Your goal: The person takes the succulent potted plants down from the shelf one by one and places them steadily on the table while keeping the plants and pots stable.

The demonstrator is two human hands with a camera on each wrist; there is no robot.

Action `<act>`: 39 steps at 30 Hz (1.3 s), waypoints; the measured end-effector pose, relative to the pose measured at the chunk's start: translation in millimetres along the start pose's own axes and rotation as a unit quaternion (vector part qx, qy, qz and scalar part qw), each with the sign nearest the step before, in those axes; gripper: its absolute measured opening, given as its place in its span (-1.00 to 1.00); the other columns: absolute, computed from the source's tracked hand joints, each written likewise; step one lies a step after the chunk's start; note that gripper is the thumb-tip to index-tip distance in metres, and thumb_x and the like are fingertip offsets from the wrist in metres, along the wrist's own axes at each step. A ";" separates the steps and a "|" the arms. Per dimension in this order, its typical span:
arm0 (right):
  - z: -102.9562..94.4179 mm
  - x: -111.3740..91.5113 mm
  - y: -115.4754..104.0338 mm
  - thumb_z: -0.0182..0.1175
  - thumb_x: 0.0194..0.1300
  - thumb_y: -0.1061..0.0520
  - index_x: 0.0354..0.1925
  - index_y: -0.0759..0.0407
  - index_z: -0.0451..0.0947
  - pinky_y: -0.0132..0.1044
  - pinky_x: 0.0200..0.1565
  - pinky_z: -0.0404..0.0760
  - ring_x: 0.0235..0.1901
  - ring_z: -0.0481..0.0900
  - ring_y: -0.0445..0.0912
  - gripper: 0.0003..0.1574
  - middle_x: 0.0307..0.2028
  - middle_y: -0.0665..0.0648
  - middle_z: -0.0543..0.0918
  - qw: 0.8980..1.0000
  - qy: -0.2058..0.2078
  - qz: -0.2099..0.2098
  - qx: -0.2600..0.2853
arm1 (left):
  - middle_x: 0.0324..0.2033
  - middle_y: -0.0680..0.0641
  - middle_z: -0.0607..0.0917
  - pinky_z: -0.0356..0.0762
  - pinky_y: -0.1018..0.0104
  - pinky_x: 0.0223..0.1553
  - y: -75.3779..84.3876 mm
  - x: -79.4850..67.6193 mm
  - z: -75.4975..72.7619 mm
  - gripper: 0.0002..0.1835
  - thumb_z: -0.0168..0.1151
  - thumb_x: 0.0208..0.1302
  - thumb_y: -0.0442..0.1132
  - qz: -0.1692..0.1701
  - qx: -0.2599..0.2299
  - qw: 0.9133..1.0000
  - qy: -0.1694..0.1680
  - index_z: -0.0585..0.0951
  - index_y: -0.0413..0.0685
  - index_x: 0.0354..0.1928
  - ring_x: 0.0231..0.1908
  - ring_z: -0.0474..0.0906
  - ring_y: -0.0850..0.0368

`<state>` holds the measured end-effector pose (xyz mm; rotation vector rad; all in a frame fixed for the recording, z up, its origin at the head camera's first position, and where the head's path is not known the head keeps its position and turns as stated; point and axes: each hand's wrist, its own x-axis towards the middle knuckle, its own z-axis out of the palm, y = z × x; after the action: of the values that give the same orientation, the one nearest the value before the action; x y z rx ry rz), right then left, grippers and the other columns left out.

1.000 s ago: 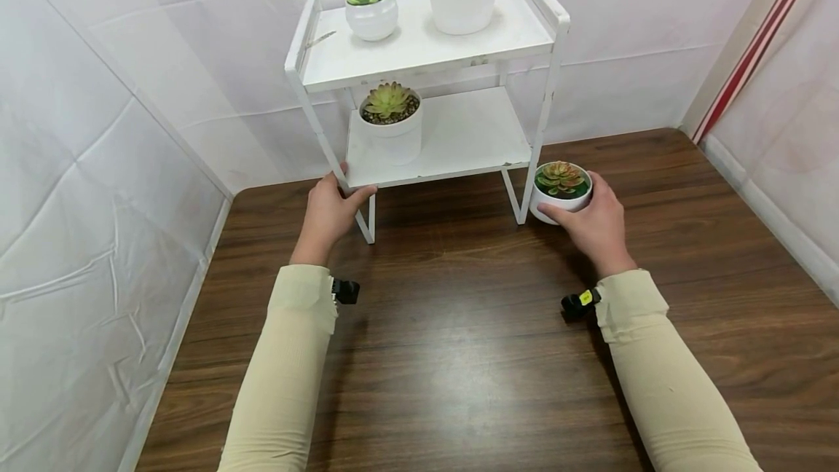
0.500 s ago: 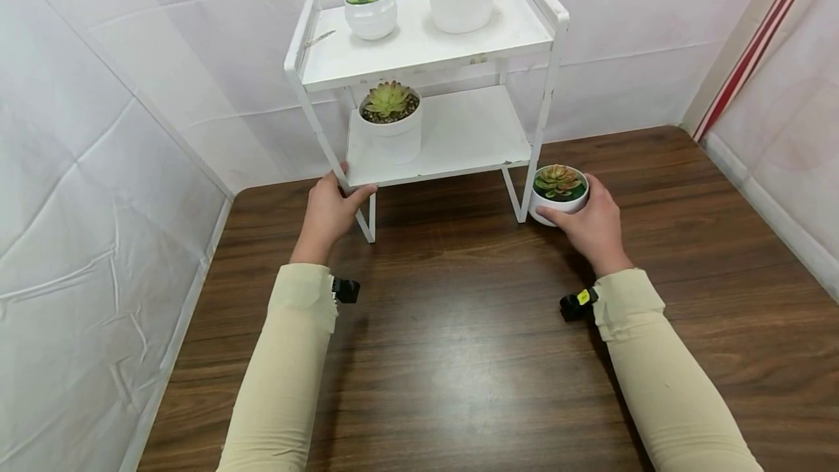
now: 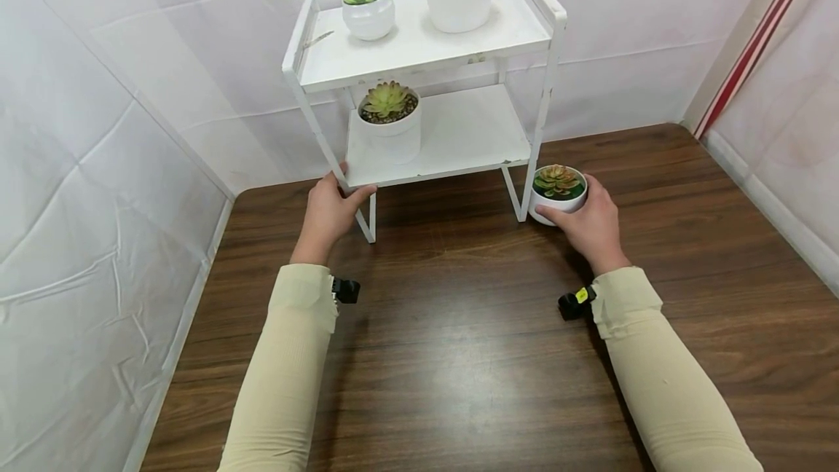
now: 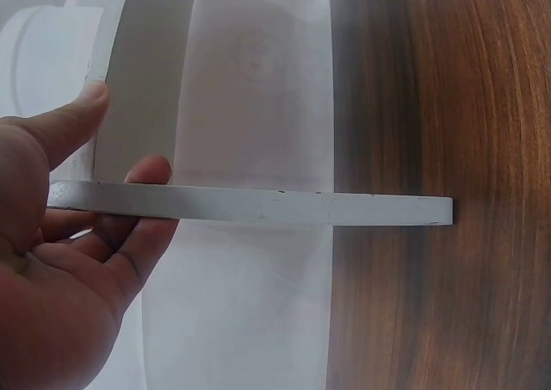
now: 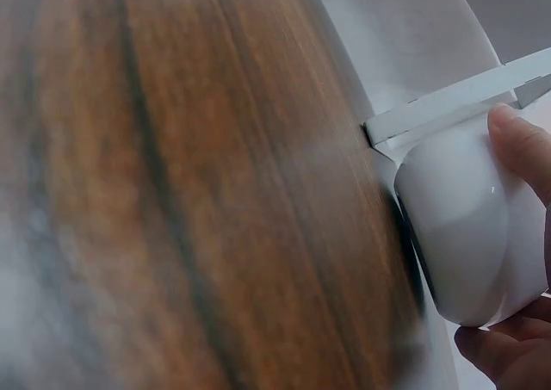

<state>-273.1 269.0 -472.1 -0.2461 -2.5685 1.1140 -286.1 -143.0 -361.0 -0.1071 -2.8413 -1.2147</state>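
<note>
A brown wood-grain table [image 3: 446,348] meets a white-sheeted wall [image 3: 216,79]. In the head view, a two-tier white shelf unit [image 3: 465,130] occupies 12 o'clock. At 9 o'clock, the left hand [image 3: 329,211] grips its left front post [image 3: 319,130]. At 3 o'clock, the right hand [image 3: 595,224] holds a white-potted succulent [image 3: 558,183] between thumb and fingers, just beside the right front post [image 3: 540,126]; pot-to-post contact cannot be confirmed.

1. We see a bright head view, soft white glare on the tabletop [image 3: 462,384].
2. We find shadows along the inner side of both sleeves [image 3: 282,370].
3. We get a dimmer, greyer left wrist view — fairly sharp.
4. Our right wrist view blurs the tabletop — haze whitens its lower left.
</note>
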 end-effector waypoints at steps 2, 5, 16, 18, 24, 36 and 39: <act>-0.2 0.1 -0.1 0.45 -0.10 -0.40 0.44 0.25 0.11 0.19 0.24 0.35 0.26 0.35 0.28 0.37 0.28 0.39 0.38 1.000 -0.001 0.003 -0.001 | 0.11 -0.27 0.57 0.54 -0.02 0.05 -0.5 0.6 0.4 -0.13 0.22 0.28 0.17 0.002 0.001 1.000 -0.001 0.16 -0.10 0.48 0.05 0.56 -0.10; -0.7 -0.2 -0.8 0.44 -0.10 -0.41 0.45 0.25 0.09 0.19 0.24 0.35 0.26 0.34 0.28 0.39 0.29 0.39 0.36 1.000 -0.006 0.008 -0.001 | 0.12 -0.27 0.56 0.54 -0.02 0.05 -0.6 0.7 0.7 -0.12 0.22 0.27 0.18 0.003 0.001 1.000 -0.001 0.15 -0.10 0.49 0.05 0.56 -0.10; -3.4 -4.8 -2.6 0.41 -0.08 -0.43 0.46 0.23 0.05 0.24 0.22 0.34 0.25 0.35 0.31 0.39 0.29 0.39 0.37 0.999 -0.031 0.024 -0.013 | 0.21 -0.29 0.50 0.50 -0.02 0.13 -2.3 1.1 1.3 -0.09 0.21 0.29 0.18 -0.004 0.005 1.000 -0.001 0.10 -0.13 0.50 0.15 0.51 -0.11; -3.6 -5.5 -2.6 0.42 -0.07 -0.43 0.46 0.22 0.04 0.24 0.23 0.34 0.26 0.35 0.31 0.39 0.30 0.39 0.37 0.999 -0.033 0.022 -0.014 | 0.22 -0.29 0.49 0.50 -0.01 0.14 -2.5 1.1 1.8 -0.09 0.20 0.29 0.17 -0.007 0.008 1.000 -0.001 0.09 -0.14 0.50 0.17 0.50 -0.11; -3.7 -7.1 -2.6 0.43 -0.06 -0.40 0.48 0.22 0.02 0.25 0.23 0.33 0.27 0.34 0.32 0.39 0.31 0.40 0.35 0.999 -0.037 0.021 -0.016 | 0.21 -0.29 0.50 0.50 -0.01 0.14 -3.0 1.2 2.9 -0.10 0.21 0.29 0.16 -0.009 0.009 1.000 0.000 0.10 -0.14 0.50 0.17 0.50 -0.11; -7.5 -10.7 -3.4 0.40 -0.06 -0.43 0.49 0.21 -0.01 0.27 0.23 0.32 0.27 0.32 0.33 0.41 0.33 0.40 0.33 0.999 -0.042 0.022 -0.018 | 0.16 -0.29 0.54 0.52 -0.03 0.10 -1.5 0.0 2.1 -0.09 0.21 0.29 0.17 0.000 0.009 1.000 -0.002 0.10 -0.15 0.50 0.11 0.54 -0.13; -8.0 -10.5 -3.3 0.41 -0.05 -0.41 0.48 0.21 0.00 0.26 0.23 0.33 0.27 0.33 0.32 0.40 0.33 0.39 0.33 0.999 -0.040 0.020 -0.016 | 0.16 -0.29 0.54 0.52 -0.03 0.11 -2.1 0.5 2.0 -0.08 0.21 0.29 0.17 0.002 0.009 1.000 -0.001 0.10 -0.16 0.50 0.12 0.54 -0.13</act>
<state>-260.5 269.1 -467.0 -0.2675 -2.6644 1.1184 -286.8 -143.0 -363.9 -0.1124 -2.8522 -1.1875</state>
